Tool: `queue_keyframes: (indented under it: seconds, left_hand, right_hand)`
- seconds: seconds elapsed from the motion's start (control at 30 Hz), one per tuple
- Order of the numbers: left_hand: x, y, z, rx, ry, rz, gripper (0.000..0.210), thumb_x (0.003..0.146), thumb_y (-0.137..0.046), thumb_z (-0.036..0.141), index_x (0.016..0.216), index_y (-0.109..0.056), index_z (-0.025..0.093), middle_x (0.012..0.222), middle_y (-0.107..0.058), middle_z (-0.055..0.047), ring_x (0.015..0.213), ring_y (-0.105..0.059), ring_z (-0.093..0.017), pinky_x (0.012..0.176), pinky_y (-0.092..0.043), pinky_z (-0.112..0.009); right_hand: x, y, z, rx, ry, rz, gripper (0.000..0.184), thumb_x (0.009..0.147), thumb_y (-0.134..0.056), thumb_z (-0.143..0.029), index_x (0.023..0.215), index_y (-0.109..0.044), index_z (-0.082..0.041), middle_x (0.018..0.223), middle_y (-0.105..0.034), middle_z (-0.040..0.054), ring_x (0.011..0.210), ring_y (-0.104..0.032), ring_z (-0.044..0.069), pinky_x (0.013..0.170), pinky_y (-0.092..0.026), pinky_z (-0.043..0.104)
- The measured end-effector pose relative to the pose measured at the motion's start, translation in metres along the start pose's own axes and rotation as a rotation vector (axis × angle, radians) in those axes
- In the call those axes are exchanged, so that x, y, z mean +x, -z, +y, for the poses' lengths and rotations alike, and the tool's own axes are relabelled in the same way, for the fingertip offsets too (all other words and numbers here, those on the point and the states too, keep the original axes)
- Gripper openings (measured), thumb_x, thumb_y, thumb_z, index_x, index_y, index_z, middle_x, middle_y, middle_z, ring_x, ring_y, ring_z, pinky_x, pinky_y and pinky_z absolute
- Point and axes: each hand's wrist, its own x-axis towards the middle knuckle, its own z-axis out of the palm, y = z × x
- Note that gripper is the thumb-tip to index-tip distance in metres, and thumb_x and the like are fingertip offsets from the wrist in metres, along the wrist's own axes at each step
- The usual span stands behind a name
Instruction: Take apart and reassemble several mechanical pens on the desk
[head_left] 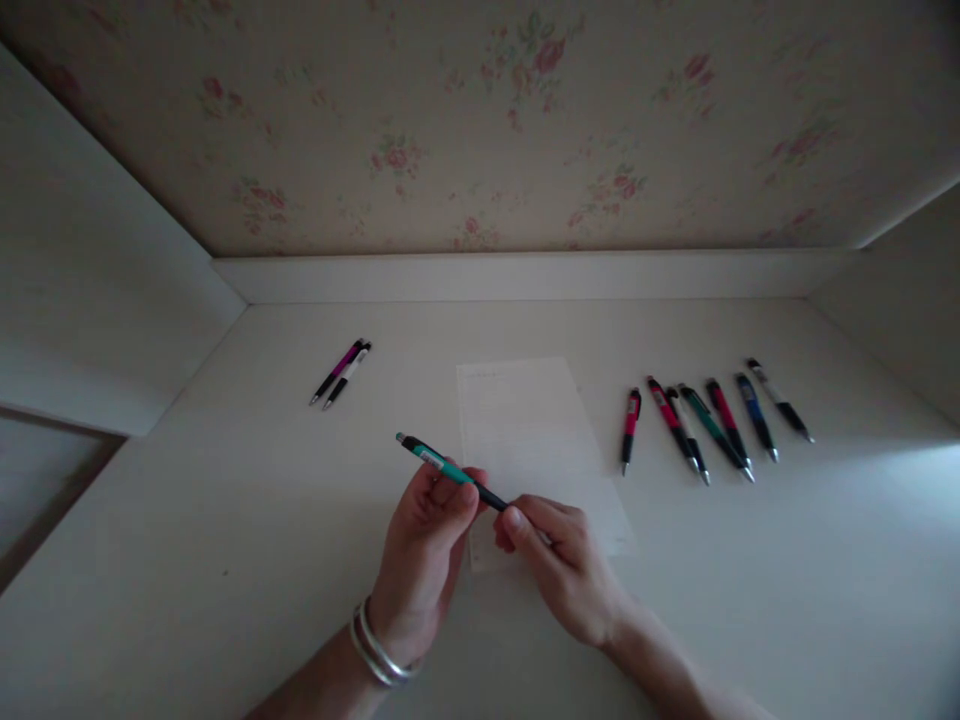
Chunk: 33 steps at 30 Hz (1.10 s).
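A teal and black ballpoint pen (452, 470) is held up between my hands, its clicker end pointing to the upper left. My left hand (433, 530) grips the pen's barrel near its middle, thumb on top. Around the black grip at the tip end, the thumb and fingers of my right hand (559, 555) are closed; they hide the tip. Beneath the hands a sheet of white paper (525, 420) lies on the white desk (262, 520). It bears faint lines and a small line of print near its top edge.
Several pens lie in a loose group at the right, among them a red pen (630, 430), a green pen (712, 428), a blue pen (756, 415) and a white pen (780, 400). On the left rest a purple pen (337, 370) and another white pen (348, 375). A floral-papered wall (450, 130) rises behind.
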Motion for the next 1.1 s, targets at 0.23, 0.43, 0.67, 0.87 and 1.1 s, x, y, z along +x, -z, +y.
queue_keyframes:
  seconds: [0.23,0.43,0.67,0.87,1.1]
  left_hand:
    - [-0.001,0.001,0.003,0.066,-0.048,-0.075,0.018,0.077,-0.080,0.019,0.085,-0.064,0.018,0.090,-0.072,-0.001,0.084,-0.068,-0.012,0.081,-0.054,-0.024]
    - [-0.001,0.007,-0.002,0.092,-0.070,-0.052,0.031,0.075,-0.082,0.020,0.101,-0.064,0.021,0.097,-0.069,0.000,0.089,-0.070,-0.015,0.084,-0.055,-0.027]
    - [0.001,0.009,-0.005,0.123,0.020,-0.022,0.030,0.075,-0.082,0.024,0.100,-0.067,0.017,0.085,-0.075,-0.004,0.091,-0.073,-0.021,0.086,-0.057,-0.032]
    - [-0.002,0.007,-0.005,0.095,-0.004,0.001,0.028,0.075,-0.082,0.020,0.099,-0.069,0.018,0.090,-0.075,-0.003,0.090,-0.073,-0.018,0.082,-0.059,-0.025]
    - [-0.002,0.008,-0.008,0.099,-0.044,-0.007,0.028,0.077,-0.080,0.022,0.102,-0.068,0.019,0.094,-0.073,-0.002,0.094,-0.072,-0.019,0.085,-0.059,-0.027]
  right_hand:
    - [0.003,-0.003,-0.004,-0.041,0.041,-0.036,0.038,0.102,-0.040,-0.036,0.072,-0.055,-0.019,0.067,-0.053,0.0001,0.059,-0.049,0.012,0.057,-0.035,0.025]
    - [0.004,-0.004,0.000,-0.072,0.057,-0.003,0.037,0.102,-0.042,-0.033,0.069,-0.051,-0.020,0.066,-0.049,-0.0014,0.058,-0.046,0.012,0.056,-0.035,0.026]
    - [0.002,-0.004,0.002,0.001,0.067,0.138,0.017,0.095,-0.058,-0.029,0.109,-0.061,-0.021,0.091,-0.068,0.0035,0.074,-0.062,0.015,0.058,-0.046,0.024]
    - [0.000,-0.005,0.005,0.041,0.017,0.170,0.018,0.094,-0.059,-0.034,0.085,-0.066,-0.020,0.072,-0.068,0.0009,0.065,-0.063,0.013,0.056,-0.047,0.022]
    - [0.000,-0.005,0.004,0.023,-0.037,0.119,0.030,0.101,-0.044,-0.040,0.101,-0.066,-0.019,0.074,-0.068,0.0021,0.067,-0.064,0.014,0.060,-0.048,0.024]
